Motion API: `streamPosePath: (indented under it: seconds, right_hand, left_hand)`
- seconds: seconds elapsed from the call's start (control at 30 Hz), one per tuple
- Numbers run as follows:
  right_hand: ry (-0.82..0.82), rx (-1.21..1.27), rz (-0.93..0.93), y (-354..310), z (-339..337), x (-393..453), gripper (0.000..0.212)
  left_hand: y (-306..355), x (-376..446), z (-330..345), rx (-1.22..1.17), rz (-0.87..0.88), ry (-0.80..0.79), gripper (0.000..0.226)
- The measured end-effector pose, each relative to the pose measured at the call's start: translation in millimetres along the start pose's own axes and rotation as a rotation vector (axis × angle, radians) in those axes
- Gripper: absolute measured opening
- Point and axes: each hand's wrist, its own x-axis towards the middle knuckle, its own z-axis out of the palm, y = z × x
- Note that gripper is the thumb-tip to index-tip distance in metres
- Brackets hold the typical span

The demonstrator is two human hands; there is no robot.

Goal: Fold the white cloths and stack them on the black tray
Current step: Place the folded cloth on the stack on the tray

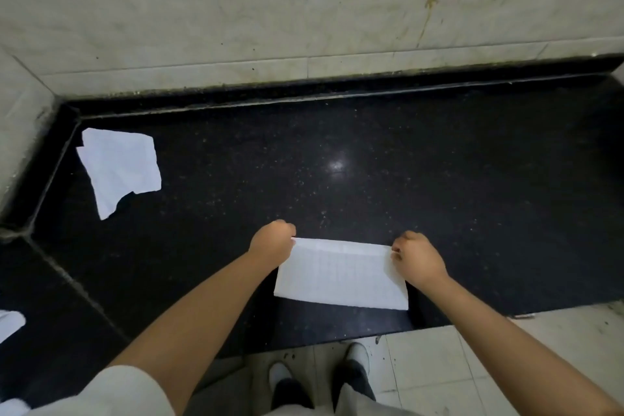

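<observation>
— So, where's the cloth (341,275)?
— Near the counter (337,152) edge, folded; left hand (271,245) and right hand (418,257) each pinch a far corner.
— Another?
— Second cloth (118,167), far left.

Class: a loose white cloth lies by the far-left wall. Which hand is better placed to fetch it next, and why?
Probably the left hand: it is nearer the loose cloth; the right hand would cross over. Both now pinch the folded cloth.

A white cloth (10,323) is cut off by the left edge; fingertips curl out of sight.
</observation>
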Motion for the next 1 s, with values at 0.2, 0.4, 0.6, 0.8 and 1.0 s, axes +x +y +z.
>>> streamPosePath:
  seconds: [0.2, 0.4, 0.6, 0.8, 1.0]
  right_hand:
    - [0.062, -0.062, 0.016, 2, 6, 3, 0.028]
    - [-0.069, 0.105, -0.088, 6, -2, 8, 0.019]
    - [0.021, 0.091, -0.335, 7, -47, 12, 0.030]
    - [0.484, 0.025, -0.570, -2, -86, 5, 0.017]
    - [0.373, -0.180, -0.581, -1, -17, -5, 0.007]
  left_hand:
    - [-6, 1, 5, 0.128, 0.054, 0.019, 0.034]
    - [-10, -4, 11, 0.162, 0.136, 0.076, 0.024]
    - [-21, -10, -26, 0.154, 0.331, 0.161, 0.027]
    - [-37, -40, -75, 0.177, 0.448, 0.511, 0.040]
    - [-41, -56, -15, 0.208, 0.317, 0.148, 0.021]
